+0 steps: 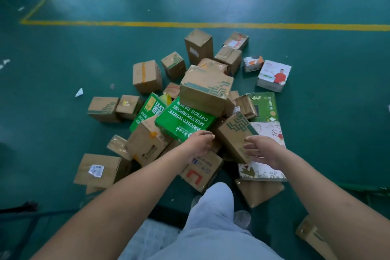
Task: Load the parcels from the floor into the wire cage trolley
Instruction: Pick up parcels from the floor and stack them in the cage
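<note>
A heap of several cardboard parcels lies on the green floor in front of me. A green office-paper box (185, 121) sits in the middle of it, under a large brown box with a green pattern (205, 91). A narrow brown box with a green pattern (235, 135) leans at the near right. My left hand (199, 140) reaches over the near edge of the green box, fingers slightly bent, holding nothing. My right hand (260, 150) is spread beside the narrow brown box, its fingers close to the box's right face. No wire cage trolley is clearly in view.
A floral flat box (266, 170) lies under my right hand. More parcels lie around: a white printed box (274, 76) at far right, a labelled brown box (99, 170) at near left. A yellow floor line (190, 24) runs beyond the heap. My leg (211, 217) stands below.
</note>
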